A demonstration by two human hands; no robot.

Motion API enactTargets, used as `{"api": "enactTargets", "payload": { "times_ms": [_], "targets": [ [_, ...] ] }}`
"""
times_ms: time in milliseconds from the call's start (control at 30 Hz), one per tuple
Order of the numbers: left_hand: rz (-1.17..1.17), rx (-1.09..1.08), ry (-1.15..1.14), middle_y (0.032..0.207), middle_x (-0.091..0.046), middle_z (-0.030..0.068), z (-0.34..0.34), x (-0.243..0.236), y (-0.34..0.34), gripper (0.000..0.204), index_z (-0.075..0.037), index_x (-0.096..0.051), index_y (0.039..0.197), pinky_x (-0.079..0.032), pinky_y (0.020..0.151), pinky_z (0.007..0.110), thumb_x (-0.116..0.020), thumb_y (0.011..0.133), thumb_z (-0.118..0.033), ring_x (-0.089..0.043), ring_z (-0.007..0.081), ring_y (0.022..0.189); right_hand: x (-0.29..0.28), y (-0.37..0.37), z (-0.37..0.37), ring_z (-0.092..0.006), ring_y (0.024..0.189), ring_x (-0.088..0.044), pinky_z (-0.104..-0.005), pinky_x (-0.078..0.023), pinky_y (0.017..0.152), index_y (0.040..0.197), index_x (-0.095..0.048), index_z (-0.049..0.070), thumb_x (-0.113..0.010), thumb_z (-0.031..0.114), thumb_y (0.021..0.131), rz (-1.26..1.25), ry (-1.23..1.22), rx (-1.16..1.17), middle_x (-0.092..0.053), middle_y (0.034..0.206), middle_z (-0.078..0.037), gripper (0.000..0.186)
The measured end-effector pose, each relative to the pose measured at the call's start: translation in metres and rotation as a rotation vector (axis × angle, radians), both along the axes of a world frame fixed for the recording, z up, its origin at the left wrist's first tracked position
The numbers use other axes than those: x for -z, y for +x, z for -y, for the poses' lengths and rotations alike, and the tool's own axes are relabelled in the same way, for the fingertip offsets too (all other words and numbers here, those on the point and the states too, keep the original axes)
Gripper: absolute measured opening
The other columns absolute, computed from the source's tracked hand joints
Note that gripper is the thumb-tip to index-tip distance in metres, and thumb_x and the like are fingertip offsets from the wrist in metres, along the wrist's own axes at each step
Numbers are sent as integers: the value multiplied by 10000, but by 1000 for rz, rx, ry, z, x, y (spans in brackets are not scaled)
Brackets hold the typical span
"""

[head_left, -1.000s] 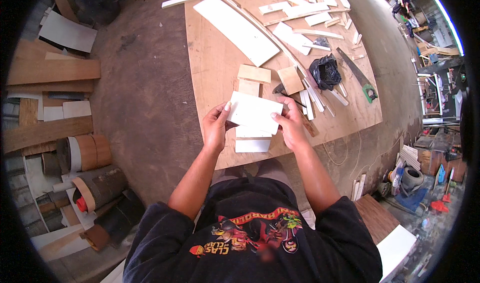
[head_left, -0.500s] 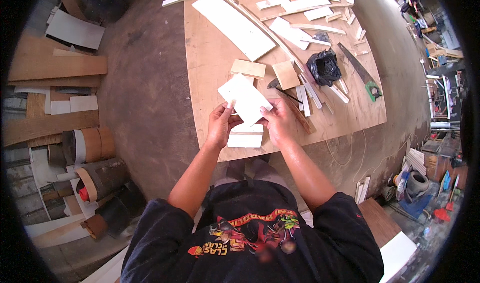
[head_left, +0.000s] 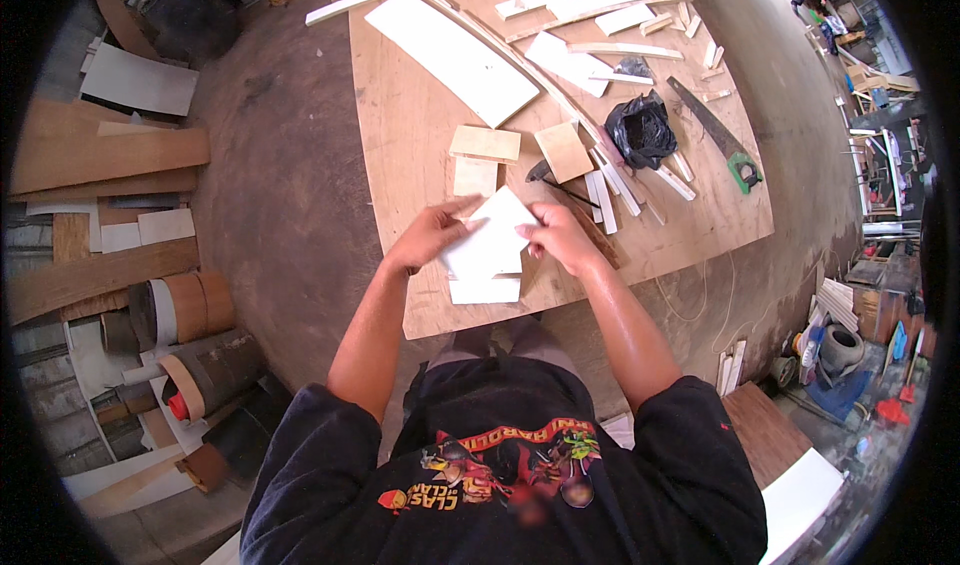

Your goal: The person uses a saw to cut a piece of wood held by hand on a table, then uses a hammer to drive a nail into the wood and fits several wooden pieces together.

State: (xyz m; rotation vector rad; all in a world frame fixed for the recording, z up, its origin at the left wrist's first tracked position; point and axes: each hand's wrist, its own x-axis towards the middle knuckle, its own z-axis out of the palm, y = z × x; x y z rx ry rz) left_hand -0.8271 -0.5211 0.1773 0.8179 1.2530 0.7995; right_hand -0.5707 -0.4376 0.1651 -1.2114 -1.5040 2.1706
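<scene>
A small white board (head_left: 490, 233) is between my two hands, over the near edge of the work table. My right hand (head_left: 562, 235) is closed on the board's right edge, thumb on top. At its left edge, the fingers and thumb of my left hand (head_left: 430, 237) are closed on the board. Just beneath, nearer to me, lies another white piece (head_left: 485, 291), partly covered. Beyond the board are two pale wood pieces, a plywood block (head_left: 485, 143) and a square piece (head_left: 475, 177). A hammer (head_left: 541, 171) lies beside another plywood square (head_left: 563, 152).
The plywood tabletop (head_left: 410, 145) carries a long white plank (head_left: 455, 57) and several white strips at the far side. A black plastic bag (head_left: 640, 130) and a green-handled handsaw (head_left: 715, 130) lie on the right. Rolls of sheet material (head_left: 190, 305) and boards stand at left.
The white board has come nearer to me and turned, uncovering the square wood piece beyond it. My left hand has shifted left and spread along the board's edge.
</scene>
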Motion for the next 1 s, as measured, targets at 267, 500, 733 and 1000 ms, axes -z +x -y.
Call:
{"api": "enactTargets", "payload": {
  "times_ms": [267,500,733,1000],
  "targets": [
    [-188,-434,31,1122,-706,120,-23,85,-4,574,52,-611,1306,-494,906,355,-604,1021,-446,-641,186,1015,53,-37,-14,-91,786,-613,-277,-477,761,1082,-712,45,-688,209,983,89,-74,510,-706,949,-12,193],
    [-21,-523,-333,1235,-657,137,2,151,12,761,13,-579,1365,-427,1018,454,-346,1045,-637,-581,269,1149,112,-42,7,-145,965,-605,-324,-434,914,1137,-693,-8,-706,181,963,72,-195,713,-701,1062,-55,257],
    [86,-585,-247,1147,-680,106,6,147,23,624,27,-613,1264,-454,962,427,-403,1071,-528,-610,228,1061,104,-39,12,-196,1043,-630,-350,-433,955,1190,-679,-18,-675,206,973,79,-287,666,-712,1126,-91,313],
    [77,-578,-99,1065,-698,110,26,117,31,503,68,-665,1150,-495,874,339,-560,1056,-416,-622,169,930,59,-21,33,-232,1065,-650,-367,-451,969,1193,-682,-62,-669,173,968,77,-278,610,-715,1171,-139,325]
  ]
}}
